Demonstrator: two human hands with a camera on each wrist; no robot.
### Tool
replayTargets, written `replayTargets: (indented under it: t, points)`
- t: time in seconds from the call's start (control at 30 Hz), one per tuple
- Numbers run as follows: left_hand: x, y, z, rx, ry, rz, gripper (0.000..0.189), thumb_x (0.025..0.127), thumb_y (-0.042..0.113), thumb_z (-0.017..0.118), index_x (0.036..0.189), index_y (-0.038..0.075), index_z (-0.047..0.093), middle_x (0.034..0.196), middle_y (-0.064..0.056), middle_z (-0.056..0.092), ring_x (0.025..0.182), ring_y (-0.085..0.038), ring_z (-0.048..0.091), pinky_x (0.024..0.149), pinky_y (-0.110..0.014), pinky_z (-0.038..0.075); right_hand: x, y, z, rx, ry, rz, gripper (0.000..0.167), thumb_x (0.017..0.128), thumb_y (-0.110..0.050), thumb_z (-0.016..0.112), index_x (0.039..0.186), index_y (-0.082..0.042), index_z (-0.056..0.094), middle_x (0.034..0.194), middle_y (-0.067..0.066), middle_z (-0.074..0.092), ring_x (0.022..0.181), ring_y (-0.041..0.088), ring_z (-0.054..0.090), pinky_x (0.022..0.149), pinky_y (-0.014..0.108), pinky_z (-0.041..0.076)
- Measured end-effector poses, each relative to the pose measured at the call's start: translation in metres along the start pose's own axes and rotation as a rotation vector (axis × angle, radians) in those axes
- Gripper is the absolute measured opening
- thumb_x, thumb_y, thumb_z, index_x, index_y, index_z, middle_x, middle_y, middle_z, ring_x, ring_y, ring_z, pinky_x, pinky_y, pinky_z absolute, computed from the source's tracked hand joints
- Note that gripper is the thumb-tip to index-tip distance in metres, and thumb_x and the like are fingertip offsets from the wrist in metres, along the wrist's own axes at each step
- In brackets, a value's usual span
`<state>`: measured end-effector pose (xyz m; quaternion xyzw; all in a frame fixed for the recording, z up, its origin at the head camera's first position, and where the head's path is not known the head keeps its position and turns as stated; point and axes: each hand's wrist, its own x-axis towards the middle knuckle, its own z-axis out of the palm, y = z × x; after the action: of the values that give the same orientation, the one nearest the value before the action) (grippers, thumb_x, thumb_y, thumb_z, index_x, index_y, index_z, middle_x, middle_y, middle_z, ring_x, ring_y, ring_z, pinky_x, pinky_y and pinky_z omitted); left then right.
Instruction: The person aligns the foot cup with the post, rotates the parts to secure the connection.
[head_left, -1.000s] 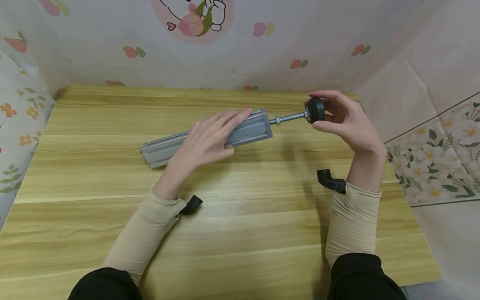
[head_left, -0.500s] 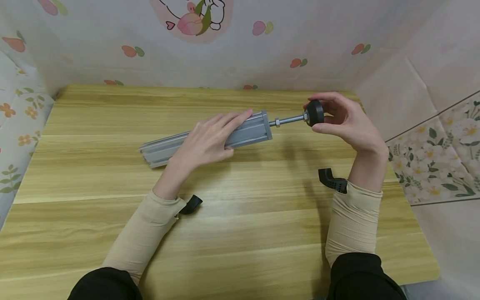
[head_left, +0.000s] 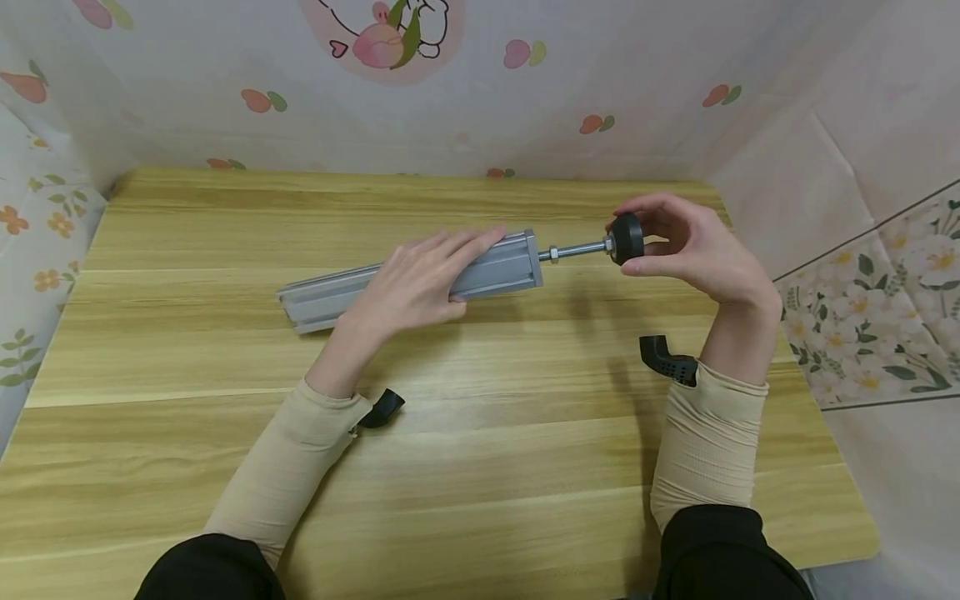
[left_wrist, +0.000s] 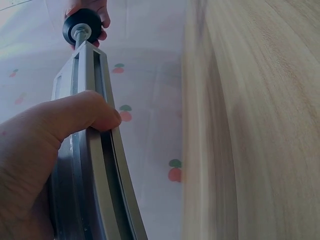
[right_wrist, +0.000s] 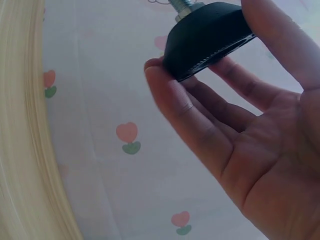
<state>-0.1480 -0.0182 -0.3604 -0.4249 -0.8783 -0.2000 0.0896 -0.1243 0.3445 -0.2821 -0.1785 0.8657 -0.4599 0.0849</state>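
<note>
A grey aluminium profile [head_left: 498,267] with slotted sides lies slanted across the head view, its right end raised off the table. My left hand [head_left: 416,279] grips it round the middle; in the left wrist view the thumb [left_wrist: 95,112] presses along a slot. From the profile's right end sticks a threaded rod [head_left: 581,249] with a hex nut [head_left: 553,254] on it. At the rod's outer end sits a black round levelling foot [head_left: 628,238]. My right hand [head_left: 693,250] pinches this foot by its rim between thumb and fingers, the palm apart from its underside, as the right wrist view shows.
The wood-grain table [head_left: 480,467] spans the space under both hands. A white printed cloth [head_left: 450,125] hangs behind its far edge, and a floral panel [head_left: 885,308] stands to the right. Black wrist-camera mounts [head_left: 663,360] stick out from the sleeves.
The profile's right end and the levelling foot have dipped slightly toward the table. My right hand has moved down with the foot, still pinching it; the left hand keeps its grip.
</note>
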Motion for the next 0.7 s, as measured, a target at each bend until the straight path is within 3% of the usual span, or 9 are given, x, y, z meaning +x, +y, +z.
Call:
replayTargets:
  t: [0.23, 0.4, 0.7]
  points:
    - [0.002, 0.000, 0.004, 0.003, -0.058, -0.020, 0.090, 0.079, 0.012, 0.069, 0.161, 0.023, 0.033, 0.150, -0.006, 0.058, 0.131, -0.034, 0.061, 0.095, -0.051, 0.058, 0.002, 0.002, 0.000, -0.108, -0.038, 0.114, 0.060, 0.086, -0.004, 0.081, 0.140, -0.014, 0.058, 0.127, -0.002, 0.064, 0.112, 0.009, 0.065, 0.090, 0.012, 0.053]
    - [0.003, 0.000, 0.007, -0.006, -0.089, -0.023, 0.091, 0.079, 0.010, 0.070, 0.161, 0.022, 0.034, 0.150, -0.007, 0.057, 0.133, -0.034, 0.060, 0.097, -0.050, 0.057, 0.004, 0.004, 0.001, -0.133, -0.086, 0.190, 0.061, 0.086, -0.010, 0.082, 0.141, -0.013, 0.056, 0.130, 0.000, 0.060, 0.111, 0.006, 0.065, 0.088, 0.013, 0.054]
    - [0.006, -0.002, 0.016, -0.016, -0.126, -0.007, 0.088, 0.080, 0.008, 0.069, 0.160, 0.021, 0.036, 0.152, -0.007, 0.056, 0.135, -0.034, 0.059, 0.095, -0.050, 0.058, 0.009, 0.015, 0.002, -0.194, -0.156, 0.217, 0.062, 0.084, -0.013, 0.085, 0.139, -0.010, 0.057, 0.132, 0.007, 0.063, 0.110, 0.000, 0.065, 0.089, 0.011, 0.054]
